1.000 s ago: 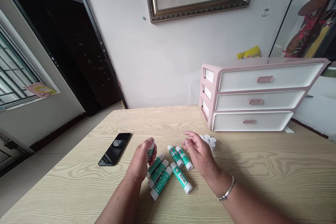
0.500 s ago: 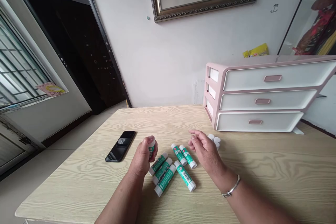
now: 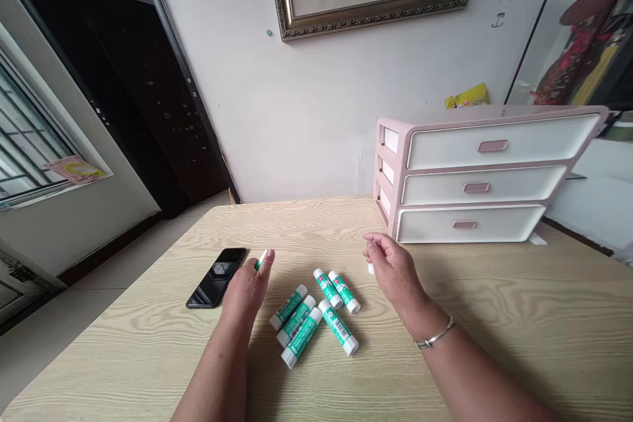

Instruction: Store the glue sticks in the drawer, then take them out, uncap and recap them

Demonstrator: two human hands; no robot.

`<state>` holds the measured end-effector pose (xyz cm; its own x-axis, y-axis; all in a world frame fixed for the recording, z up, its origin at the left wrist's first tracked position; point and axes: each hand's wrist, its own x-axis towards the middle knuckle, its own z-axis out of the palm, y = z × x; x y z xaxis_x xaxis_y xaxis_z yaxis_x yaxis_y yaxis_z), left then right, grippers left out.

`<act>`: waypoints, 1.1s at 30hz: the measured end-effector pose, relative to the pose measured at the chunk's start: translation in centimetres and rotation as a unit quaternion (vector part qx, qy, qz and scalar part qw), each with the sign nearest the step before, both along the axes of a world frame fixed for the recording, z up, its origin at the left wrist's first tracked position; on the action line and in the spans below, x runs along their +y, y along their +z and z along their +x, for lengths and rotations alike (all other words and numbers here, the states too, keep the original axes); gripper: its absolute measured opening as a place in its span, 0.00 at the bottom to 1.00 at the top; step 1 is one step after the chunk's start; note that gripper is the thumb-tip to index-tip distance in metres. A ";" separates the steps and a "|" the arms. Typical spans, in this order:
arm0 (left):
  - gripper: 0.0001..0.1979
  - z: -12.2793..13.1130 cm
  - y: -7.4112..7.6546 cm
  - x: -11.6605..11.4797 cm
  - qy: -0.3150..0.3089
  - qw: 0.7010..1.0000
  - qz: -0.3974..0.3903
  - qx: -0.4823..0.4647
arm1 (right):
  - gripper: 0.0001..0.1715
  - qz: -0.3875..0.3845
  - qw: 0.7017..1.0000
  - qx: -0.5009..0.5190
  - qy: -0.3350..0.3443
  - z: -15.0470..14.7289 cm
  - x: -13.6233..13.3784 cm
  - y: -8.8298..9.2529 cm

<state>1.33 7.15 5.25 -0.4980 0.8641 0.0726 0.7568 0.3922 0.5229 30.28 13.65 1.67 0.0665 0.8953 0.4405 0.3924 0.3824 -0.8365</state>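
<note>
My left hand (image 3: 246,287) is closed around a glue stick (image 3: 261,259), and only a bit of its green and white end shows by the thumb. That hand is beside the phone's right edge. My right hand (image 3: 395,270), with a bracelet at the wrist, has its fingers curled in. A small white cap (image 3: 370,268) peeks out under those fingers, mostly hidden. Between the hands lie several green and white glue sticks (image 3: 302,337). Three lie side by side at the left, two (image 3: 345,292) at the top right, and one (image 3: 338,328) below them.
A black phone (image 3: 216,278) lies on the left of the wooden table (image 3: 148,356). At the back right stands a pink and white drawer unit (image 3: 477,188) with a yellow packet (image 3: 467,97) on top. A framed picture (image 3: 370,16) hangs on the wall.
My left hand has moved left toward the phone with the glue stick. My right hand now covers the spot where several white caps showed. The view has shifted slightly.
</note>
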 end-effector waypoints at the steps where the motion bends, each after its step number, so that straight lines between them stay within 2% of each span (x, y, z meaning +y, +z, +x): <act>1: 0.28 -0.4 -0.2 0.1 0.008 0.998 -0.034 0.052 | 0.18 0.001 0.999 -0.026 -0.026 0.5 0.1 0.4; 3: 0.26 -1.0 -0.7 0.3 0.016 0.991 -0.077 0.112 | 0.17 -0.001 0.994 -0.086 -0.067 1.2 0.1 1.1; 5: 0.23 -1.5 -1.2 0.4 0.016 0.987 -0.093 0.129 | 0.16 -0.013 0.984 -0.157 -0.082 1.6 0.1 1.6; 11: 0.19 -2.7 -2.4 0.6 0.028 0.982 -0.106 0.155 | 0.15 -0.032 0.935 -0.351 -0.045 1.8 0.5 0.5; 15: 0.18 -3.1 -2.9 0.6 0.026 0.981 -0.092 0.169 | 0.13 -0.029 0.917 -0.395 -0.042 1.9 0.6 -0.2; 20: 0.21 -2.5 -3.3 0.5 0.013 0.978 -0.030 0.206 | 0.12 -0.024 0.908 -0.415 -0.047 1.6 0.0 0.3; 23: 0.19 -1.3 -3.6 0.6 -0.037 0.977 0.033 0.207 | 0.12 -0.028 0.905 -0.422 -0.047 1.3 -0.4 0.6; 26: 0.15 0.5 -3.8 0.5 -0.143 0.975 0.066 0.157 | 0.12 -0.025 0.903 -0.428 -0.039 1.1 -0.6 0.6; 29: 0.12 2.4 -3.5 0.2 -0.215 0.971 0.034 0.093 | 0.12 -0.017 0.900 -0.434 -0.036 1.0 -0.6 0.3; 33: 0.09 3.6 -2.8 -0.3 -0.228 0.972 0.000 0.063 | 0.11 -0.003 0.899 -0.436 -0.035 0.8 -0.4 -0.3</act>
<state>4.89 6.87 2.43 -0.0500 0.9929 0.1077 0.9096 0.0007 0.4155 31.11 13.25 1.37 -0.2458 0.9048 0.3477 0.9228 0.3282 -0.2017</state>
